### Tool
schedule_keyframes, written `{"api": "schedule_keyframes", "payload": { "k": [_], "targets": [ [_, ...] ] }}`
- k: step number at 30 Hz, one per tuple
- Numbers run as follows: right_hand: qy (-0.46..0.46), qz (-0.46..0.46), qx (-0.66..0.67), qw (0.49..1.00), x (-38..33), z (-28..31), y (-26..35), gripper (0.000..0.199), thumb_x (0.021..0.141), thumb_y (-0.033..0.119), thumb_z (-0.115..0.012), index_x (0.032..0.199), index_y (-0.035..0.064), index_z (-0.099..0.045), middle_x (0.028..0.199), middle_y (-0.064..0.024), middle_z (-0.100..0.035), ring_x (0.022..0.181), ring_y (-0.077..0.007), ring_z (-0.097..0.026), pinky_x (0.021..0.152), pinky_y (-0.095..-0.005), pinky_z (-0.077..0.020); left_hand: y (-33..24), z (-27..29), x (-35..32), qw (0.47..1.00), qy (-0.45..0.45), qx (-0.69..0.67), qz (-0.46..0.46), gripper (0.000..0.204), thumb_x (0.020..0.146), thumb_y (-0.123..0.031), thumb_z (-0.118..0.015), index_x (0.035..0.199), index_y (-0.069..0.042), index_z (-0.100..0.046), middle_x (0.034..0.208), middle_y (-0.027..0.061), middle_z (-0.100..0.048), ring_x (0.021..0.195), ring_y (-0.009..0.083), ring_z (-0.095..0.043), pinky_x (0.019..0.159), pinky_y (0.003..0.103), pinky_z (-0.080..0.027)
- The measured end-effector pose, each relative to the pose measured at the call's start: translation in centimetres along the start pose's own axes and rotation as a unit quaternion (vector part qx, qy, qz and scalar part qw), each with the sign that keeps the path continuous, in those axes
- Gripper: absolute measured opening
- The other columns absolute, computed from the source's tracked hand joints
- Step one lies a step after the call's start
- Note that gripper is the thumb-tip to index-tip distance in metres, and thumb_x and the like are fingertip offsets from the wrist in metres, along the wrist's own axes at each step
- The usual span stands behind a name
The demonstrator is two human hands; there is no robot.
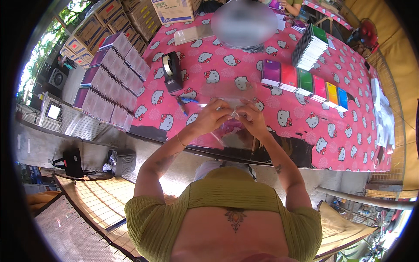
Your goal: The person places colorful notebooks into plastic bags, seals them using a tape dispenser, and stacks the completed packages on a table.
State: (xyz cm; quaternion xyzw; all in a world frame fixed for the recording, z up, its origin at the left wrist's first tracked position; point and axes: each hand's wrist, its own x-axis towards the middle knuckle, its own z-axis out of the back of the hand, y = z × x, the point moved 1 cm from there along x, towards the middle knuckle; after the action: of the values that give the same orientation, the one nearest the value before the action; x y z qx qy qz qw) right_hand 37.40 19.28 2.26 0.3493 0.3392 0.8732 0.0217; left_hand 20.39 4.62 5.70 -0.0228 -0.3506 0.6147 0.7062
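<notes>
Both my hands are closed on a clear plastic bag (229,90) at the table's near edge, its film crinkled between my fingertips. My left hand (214,115) pinches it from the left, and my right hand (252,117) grips it close by, the fingertips nearly meeting. Part of the film hangs toward the dark, worn table edge, with pink showing through; I cannot tell whether anything is inside. Left of my left hand lie pens (181,105), one blue. Beyond them stands a black tape dispenser (173,75) with a roll of tape.
Stacked spiral notebooks (111,81) in clear wrap line the left side. At the right lie a row of small notebooks (290,77) in several colours and a tall notebook stack (309,49). Cardboard boxes (174,9) stand behind. Another person's hand (286,4) shows at the far side.
</notes>
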Motion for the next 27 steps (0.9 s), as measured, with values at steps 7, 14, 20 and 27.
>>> {"api": "schedule_keyframes", "payload": {
  "k": [7,14,20,27],
  "targets": [
    [-0.069,-0.169,0.064,0.981,0.6,-0.9,2.1,0.046,0.082,0.004,-0.073,0.122,0.0038,-0.052,0.104,-0.016,-0.064,0.098,-0.024,-0.063,0.081,-0.0329,-0.0507,0.1,-0.6,3.8,0.971,0.105,0.033,0.211,0.021,0.077,-0.017,-0.076,0.095,-0.01,-0.068,0.102,0.0128,-0.068,0.095,0.0315,-0.065,0.074,0.04,-0.052],
    [-0.08,-0.256,0.224,0.937,0.8,-1.3,-0.6,0.044,0.083,0.003,-0.073,0.122,0.0048,-0.052,0.109,-0.0075,-0.059,0.094,-0.0156,-0.059,0.082,-0.029,-0.0498,4.1,-1.4,3.8,0.904,0.074,-0.287,0.309,0.033,0.081,-0.028,-0.077,0.101,-0.004,-0.065,0.095,0.004,-0.067,0.089,0.0173,-0.063,0.079,0.031,-0.049],
    [-0.109,-0.284,0.216,0.928,0.1,-1.4,-0.8,0.035,0.086,0.004,-0.07,0.118,0.0063,-0.054,0.107,-0.0032,-0.056,0.096,-0.0126,-0.055,0.086,-0.0288,-0.0464,13.7,2.6,0.9,0.913,-0.275,0.072,0.293,0.045,0.077,-0.034,-0.078,0.108,-0.002,-0.069,0.09,0.0124,-0.07,0.092,0.0306,-0.061,0.081,0.043,-0.049],
    [-0.115,-0.247,0.155,0.95,0.3,-1.9,-0.4,0.031,0.085,0.0,-0.067,0.114,0.004,-0.058,0.103,-0.0055,-0.056,0.095,-0.0156,-0.055,0.083,-0.0292,-0.0455,23.5,7.7,-6.2,0.689,-0.369,-0.343,0.522,0.022,0.08,-0.018,-0.078,0.097,-0.006,-0.07,0.078,0.0003,-0.064,0.061,0.0083,-0.046,0.061,0.029,-0.043]
  ]
}}
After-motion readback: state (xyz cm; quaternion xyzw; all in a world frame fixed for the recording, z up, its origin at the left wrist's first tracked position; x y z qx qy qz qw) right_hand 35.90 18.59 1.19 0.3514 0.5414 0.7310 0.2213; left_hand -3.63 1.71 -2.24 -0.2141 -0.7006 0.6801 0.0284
